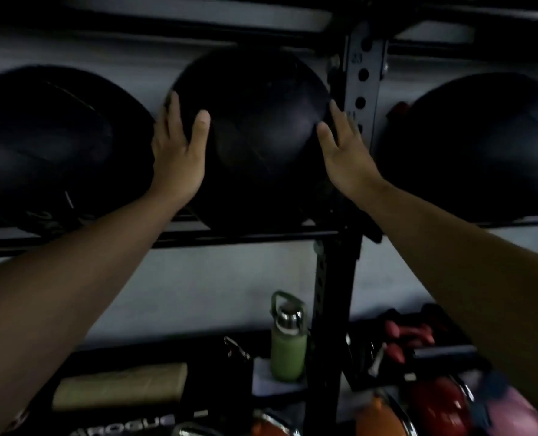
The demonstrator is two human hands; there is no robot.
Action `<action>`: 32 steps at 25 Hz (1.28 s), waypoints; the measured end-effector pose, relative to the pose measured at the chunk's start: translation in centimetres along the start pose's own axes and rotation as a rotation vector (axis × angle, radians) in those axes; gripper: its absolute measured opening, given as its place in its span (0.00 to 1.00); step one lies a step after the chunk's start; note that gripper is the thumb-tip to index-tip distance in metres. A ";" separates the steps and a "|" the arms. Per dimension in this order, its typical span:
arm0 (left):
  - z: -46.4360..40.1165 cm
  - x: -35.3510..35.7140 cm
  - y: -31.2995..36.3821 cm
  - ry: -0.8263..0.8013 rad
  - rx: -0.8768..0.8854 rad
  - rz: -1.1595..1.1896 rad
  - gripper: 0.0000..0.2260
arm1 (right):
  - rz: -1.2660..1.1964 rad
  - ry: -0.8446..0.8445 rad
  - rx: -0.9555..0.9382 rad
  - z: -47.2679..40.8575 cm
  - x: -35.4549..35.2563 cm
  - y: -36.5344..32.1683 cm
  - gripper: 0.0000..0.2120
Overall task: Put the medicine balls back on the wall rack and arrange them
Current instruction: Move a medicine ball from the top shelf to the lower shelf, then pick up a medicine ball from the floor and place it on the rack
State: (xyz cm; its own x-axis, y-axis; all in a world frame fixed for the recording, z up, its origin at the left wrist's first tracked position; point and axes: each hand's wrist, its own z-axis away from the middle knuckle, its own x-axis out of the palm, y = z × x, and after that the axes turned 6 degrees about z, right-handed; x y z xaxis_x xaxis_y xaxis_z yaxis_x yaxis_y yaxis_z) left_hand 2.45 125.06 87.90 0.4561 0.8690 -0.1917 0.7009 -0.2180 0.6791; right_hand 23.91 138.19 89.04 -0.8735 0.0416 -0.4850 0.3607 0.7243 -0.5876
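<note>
Medicine ball (pixel 255 136), black, round and faintly seamed, is sitting on the wall rack (pixel 245 236) between two other black balls. Left hand (pixel 179 149) and right hand (pixel 344 152) are pressing its sides, each grip spread flat, not closing around it.

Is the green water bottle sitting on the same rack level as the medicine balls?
No, the green bottle stands well below the middle ball.

"ROGUE" on a black item (pixel 126 427) below; "23" on the rack upright (pixel 363 73).
</note>
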 end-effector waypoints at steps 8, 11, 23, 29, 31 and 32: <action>15.4 2.2 -10.2 -0.436 0.155 0.109 0.36 | 0.121 0.021 0.243 17.5 5.2 4.9 0.21; 23.5 4.9 -12.3 -0.711 0.111 0.134 0.29 | 0.269 -0.112 0.421 26.7 5.6 7.4 0.19; 59.3 0.6 -7.4 -2.110 0.002 -0.283 0.13 | 0.396 -0.636 1.350 74.6 -1.9 3.8 0.16; 76.9 -9.5 1.2 -2.497 0.255 -0.400 0.16 | 0.250 -0.356 1.701 96.4 -5.3 -9.4 0.15; 82.0 -13.0 3.4 -2.611 0.360 -0.380 0.16 | 0.227 -0.284 1.795 101.9 -5.6 -12.8 0.15; 84.2 -14.5 4.1 -2.656 0.398 -0.373 0.16 | 0.203 -0.255 1.830 104.2 -5.7 -14.0 0.14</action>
State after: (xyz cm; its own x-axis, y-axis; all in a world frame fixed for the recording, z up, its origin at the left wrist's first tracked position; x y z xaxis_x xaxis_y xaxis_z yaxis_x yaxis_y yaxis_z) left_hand 44.88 74.14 33.78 -0.4252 -0.8463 -0.3210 0.7224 -0.5310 0.4429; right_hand 57.86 56.08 32.54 -0.7757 -0.1956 -0.6000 0.4518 -0.8360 -0.3116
